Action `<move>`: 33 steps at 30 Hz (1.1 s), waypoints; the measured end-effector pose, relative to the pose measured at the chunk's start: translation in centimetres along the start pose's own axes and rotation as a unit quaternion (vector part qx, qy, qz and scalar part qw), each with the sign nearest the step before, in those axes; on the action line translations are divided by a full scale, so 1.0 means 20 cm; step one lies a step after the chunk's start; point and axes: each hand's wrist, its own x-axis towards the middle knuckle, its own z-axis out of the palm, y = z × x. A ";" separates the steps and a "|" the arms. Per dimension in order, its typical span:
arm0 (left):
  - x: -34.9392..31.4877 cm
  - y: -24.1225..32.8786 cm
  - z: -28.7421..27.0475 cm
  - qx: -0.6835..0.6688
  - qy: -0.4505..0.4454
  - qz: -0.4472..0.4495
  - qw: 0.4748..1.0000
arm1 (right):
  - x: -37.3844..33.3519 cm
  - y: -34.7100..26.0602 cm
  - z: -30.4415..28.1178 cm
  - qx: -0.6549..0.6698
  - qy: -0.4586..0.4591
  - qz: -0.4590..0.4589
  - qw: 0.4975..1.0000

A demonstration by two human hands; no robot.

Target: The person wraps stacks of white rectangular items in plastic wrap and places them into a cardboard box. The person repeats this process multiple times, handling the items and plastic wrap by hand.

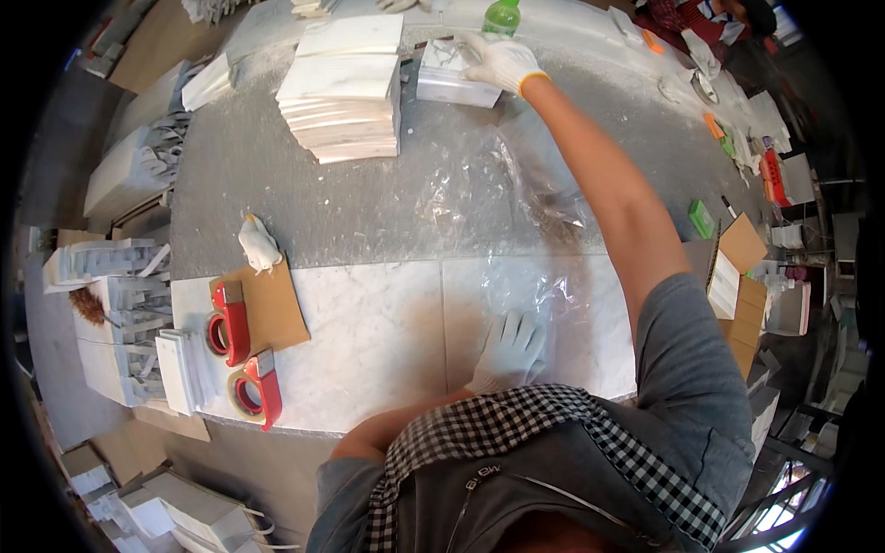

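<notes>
My right hand [505, 64], in a white glove with a yellow cuff edge, reaches to the far side of the table. Its fingers are apart over a short stack of white tiles [452, 85] and touch its right end; no separate piece shows in its grasp. My left hand [512, 348], also gloved, lies open and flat near the front edge, close to my body. Beneath and beyond it is clear plastic film [530, 286], crumpled over the pale marble slabs [369, 313]. A tall stack of white slabs [343, 97] stands left of the short stack.
Two red tape dispensers [235, 323] rest near a cardboard sheet [281, 309] at the left. A white glove [260, 244] lies beyond them. Behind my right hand stands a green bottle [501, 17]. At the right are a green box [702, 218] and cardboard [743, 244]. Another person [691, 18] is at the far right.
</notes>
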 end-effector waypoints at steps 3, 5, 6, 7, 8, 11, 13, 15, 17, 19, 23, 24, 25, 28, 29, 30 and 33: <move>-0.01 -0.03 0.04 0.032 0.043 0.010 0.999 | 0.07 0.03 0.18 -0.006 -0.053 -0.039 0.998; -0.03 -0.04 0.07 -0.054 -0.007 0.018 0.998 | 0.10 0.09 0.20 0.039 -0.090 -0.030 0.995; -0.01 -0.04 0.06 -0.057 -0.011 0.004 0.998 | 0.17 0.09 0.22 0.064 -0.103 -0.031 0.992; 0.00 -0.02 0.04 -0.060 -0.017 -0.009 0.998 | 0.19 0.10 0.25 0.092 -0.117 -0.026 0.988; 0.01 -0.01 0.02 -0.054 -0.016 -0.017 0.998 | 0.22 0.12 0.26 0.112 -0.121 -0.024 0.986; 0.02 -0.02 0.02 -0.051 -0.052 -0.024 0.997 | 0.23 0.13 0.24 0.121 -0.085 -0.024 0.989; 0.02 -0.02 0.03 -0.040 -0.043 -0.021 0.998 | 0.18 0.09 0.23 0.094 -0.043 -0.008 0.995; 0.01 -0.01 0.04 -0.032 -0.042 -0.004 0.999 | 0.13 0.15 0.21 0.095 -0.012 0.026 0.995; 0.00 0.00 0.05 -0.014 -0.037 0.001 0.999 | 0.10 0.13 0.16 0.087 0.003 0.010 0.996; -0.01 0.00 0.05 -0.010 -0.036 -0.015 0.999 | 0.05 -0.10 -0.03 0.074 0.006 -0.067 0.995; -0.05 0.01 0.07 0.014 -0.029 -0.008 0.999 | -0.45 -0.31 -0.22 0.396 0.082 -0.095 0.910; -0.05 0.02 0.06 0.006 -0.037 -0.008 0.999 | -0.65 -0.38 -0.27 0.363 0.015 -0.011 0.932; -0.05 0.02 0.06 -0.001 -0.046 -0.011 0.999 | -0.85 -0.48 -0.35 0.427 -0.063 0.038 0.901; -0.07 0.01 0.08 -0.036 -0.079 -0.019 0.996 | -1.35 -0.71 -0.42 0.586 -0.212 0.128 0.771; -0.08 0.01 0.10 -0.050 -0.092 -0.024 0.994 | -1.48 -0.76 -0.38 0.615 -0.252 0.150 0.732; -0.08 0.02 0.09 -0.042 -0.087 -0.023 0.995 | -1.58 -0.75 -0.35 0.603 -0.298 0.178 0.718; -0.06 0.03 0.06 -0.018 -0.071 -0.018 0.997 | -1.74 -0.62 -0.27 0.411 -0.279 0.216 0.841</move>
